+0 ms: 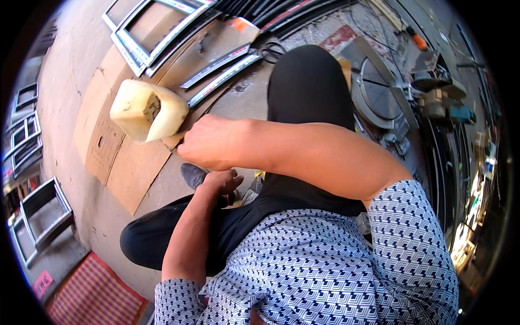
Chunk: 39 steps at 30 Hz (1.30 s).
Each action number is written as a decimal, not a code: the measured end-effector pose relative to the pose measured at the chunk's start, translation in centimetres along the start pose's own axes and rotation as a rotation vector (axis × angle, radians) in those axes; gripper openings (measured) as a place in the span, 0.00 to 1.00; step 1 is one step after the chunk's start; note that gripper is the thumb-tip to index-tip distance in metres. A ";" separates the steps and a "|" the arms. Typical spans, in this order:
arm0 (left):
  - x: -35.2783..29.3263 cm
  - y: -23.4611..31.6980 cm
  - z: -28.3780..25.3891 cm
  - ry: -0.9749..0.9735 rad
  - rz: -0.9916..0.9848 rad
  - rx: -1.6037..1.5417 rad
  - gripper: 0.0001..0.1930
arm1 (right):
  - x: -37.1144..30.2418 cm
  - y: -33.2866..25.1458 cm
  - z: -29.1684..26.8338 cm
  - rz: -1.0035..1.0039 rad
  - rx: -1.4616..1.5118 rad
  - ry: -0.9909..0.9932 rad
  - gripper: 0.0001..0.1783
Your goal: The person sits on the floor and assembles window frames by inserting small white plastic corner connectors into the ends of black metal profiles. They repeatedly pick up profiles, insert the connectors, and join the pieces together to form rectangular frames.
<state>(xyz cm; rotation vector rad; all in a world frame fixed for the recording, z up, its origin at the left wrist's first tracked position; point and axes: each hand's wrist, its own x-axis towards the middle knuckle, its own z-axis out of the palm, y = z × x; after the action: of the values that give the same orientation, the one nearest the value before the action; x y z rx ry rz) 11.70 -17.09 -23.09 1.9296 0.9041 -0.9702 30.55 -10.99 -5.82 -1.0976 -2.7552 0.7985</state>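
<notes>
I see my right hand (208, 143) reaching across my body toward the left, closed into a fist on the near end of a yellowish plastic jug (147, 110). The jug is off the floor, tilted, with a rough opening cut in its side facing up toward me; what exactly the fingers grip at its lower corner I cannot tell, since the fist hides it. The jug hangs over flattened brown cardboard sheets (116, 151) spread on the concrete floor (70, 70).

My left hand (221, 181) is lower, just below the right wrist, resting down between my legs near a dark shoe (192, 174). Its fingers are curled loosely, and I cannot tell whether they have hold of anything, because they sit against my black trousers (309, 86) and the spot is shadowed. One knee rises up the middle of the view; the other leg folds out to the lower left. My shirt sleeves are blue and white patterned.

Beyond the jug, grey metal window frames (157, 32) lie stacked on the cardboard, and two loose metal strips (225, 67) lie side by side just past them. More frames (38, 211) lean along the left edge. A red checked mat (95, 295) lies at the lower left. To the right of my knee stands a chop saw (384, 89) with a round blade guard, with other tools and clutter beside it.
</notes>
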 end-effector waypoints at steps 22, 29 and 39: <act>2.2 -1.6 1.9 0.289 0.197 -0.107 0.20 | 0.6 0.0 1.1 0.046 -0.036 -0.180 0.12; 2.3 -1.5 1.6 0.250 0.173 -0.137 0.19 | 0.5 0.2 1.3 0.038 -0.050 -0.184 0.12; 2.8 -2.2 2.2 0.279 0.194 -0.126 0.19 | 0.5 0.2 1.4 0.055 -0.032 -0.183 0.13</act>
<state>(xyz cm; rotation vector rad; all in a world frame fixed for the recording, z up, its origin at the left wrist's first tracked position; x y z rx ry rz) 10.49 -17.37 -27.08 2.0308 0.8896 -0.5281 29.93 -11.13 -7.21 -1.1655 -2.9078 0.9081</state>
